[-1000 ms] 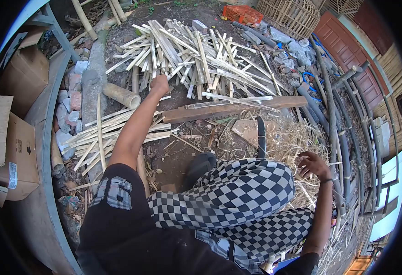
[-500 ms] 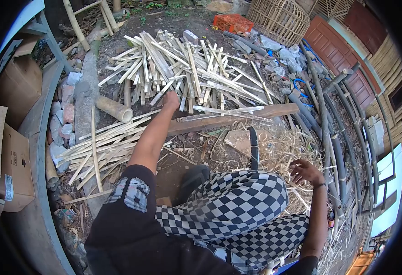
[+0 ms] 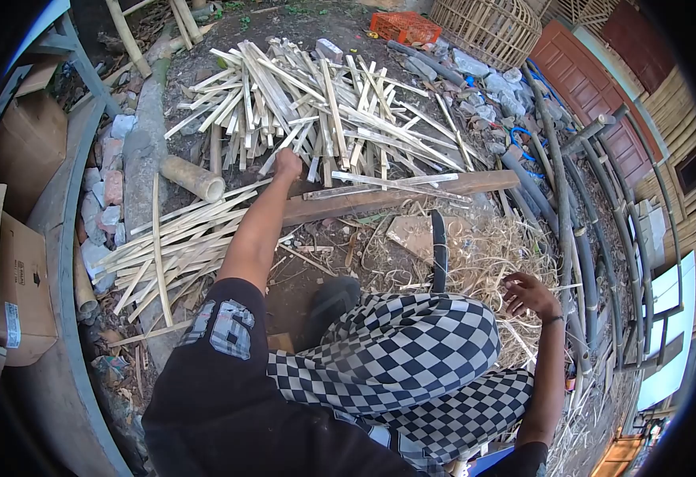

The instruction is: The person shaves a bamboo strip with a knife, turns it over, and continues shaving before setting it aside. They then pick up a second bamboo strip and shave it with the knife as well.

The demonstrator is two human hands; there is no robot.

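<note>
My left hand reaches forward to the near edge of a big heap of split bamboo strips. Its fingers are closed around the end of one pale strip that slopes up into the heap. Over the curly shavings on the right hangs my right hand, fingers spread and holding nothing. A dark blade stands upright in front of my checkered knee. Below and left of my left hand lies a second bundle of strips.
A thick wooden beam lies across the ground, with thin strips on it. A bamboo tube is at the left, beside stones and a bench with cardboard boxes. Long poles run along the right. An orange crate stands behind.
My left hand has shifted slightly left and up in the picture, and its grip on a strip's end shows more clearly. The view has tilted a little. My right hand stays spread.
</note>
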